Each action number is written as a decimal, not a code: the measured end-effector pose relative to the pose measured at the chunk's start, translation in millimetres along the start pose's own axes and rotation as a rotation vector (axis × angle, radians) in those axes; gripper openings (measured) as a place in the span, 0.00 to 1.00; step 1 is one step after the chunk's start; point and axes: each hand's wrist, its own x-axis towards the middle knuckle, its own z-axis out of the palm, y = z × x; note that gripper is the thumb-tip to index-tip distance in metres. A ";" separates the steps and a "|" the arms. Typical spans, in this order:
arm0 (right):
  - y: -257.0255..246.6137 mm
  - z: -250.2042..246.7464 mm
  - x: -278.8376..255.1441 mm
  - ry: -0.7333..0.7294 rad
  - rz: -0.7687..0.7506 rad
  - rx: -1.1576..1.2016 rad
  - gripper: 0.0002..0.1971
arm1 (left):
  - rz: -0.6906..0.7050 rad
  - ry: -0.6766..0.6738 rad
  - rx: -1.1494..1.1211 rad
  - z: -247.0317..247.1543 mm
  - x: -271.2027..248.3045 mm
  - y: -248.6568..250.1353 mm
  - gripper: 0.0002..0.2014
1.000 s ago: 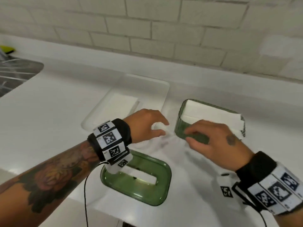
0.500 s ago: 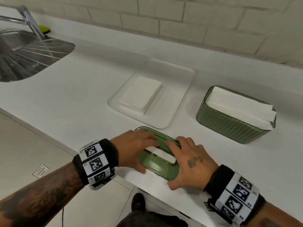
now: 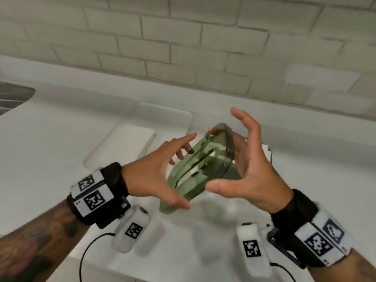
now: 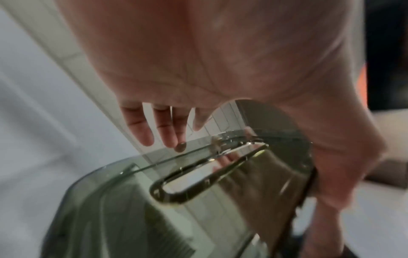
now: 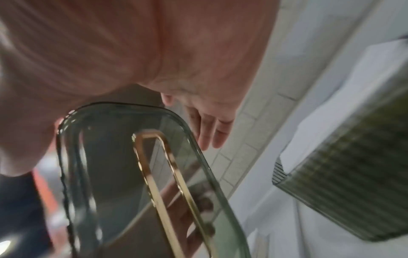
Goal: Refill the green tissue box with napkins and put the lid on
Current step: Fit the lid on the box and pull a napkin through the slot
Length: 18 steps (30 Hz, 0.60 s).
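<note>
The lid (image 3: 200, 165) is up off the counter now — tilted between both palms. Left hand (image 3: 156, 171) and right hand (image 3: 250, 165) press it, fingers spread wide.

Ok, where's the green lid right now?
In the head view the green lid is centre frame, tilted on edge in the air between the left hand and right hand, in front of the green tissue box.

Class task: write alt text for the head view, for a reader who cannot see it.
Two hands, left hand and right hand, hold a tilted green see-through lid between them above a white counter. Behind sits a clear tray with napkins.
</note>
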 end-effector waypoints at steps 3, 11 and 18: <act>6.6 -3.1 -1.6 0.023 0.060 0.025 0.67 | 0.087 0.108 -0.289 9.8 26.8 14.8 0.60; 13.8 -25.4 -1.7 0.091 0.140 -0.180 0.58 | 0.133 0.136 -0.629 36.7 68.7 26.4 0.55; 10.5 -86.3 18.3 -0.027 0.279 -0.654 0.59 | 0.035 0.210 -0.469 13.2 84.5 -1.8 0.67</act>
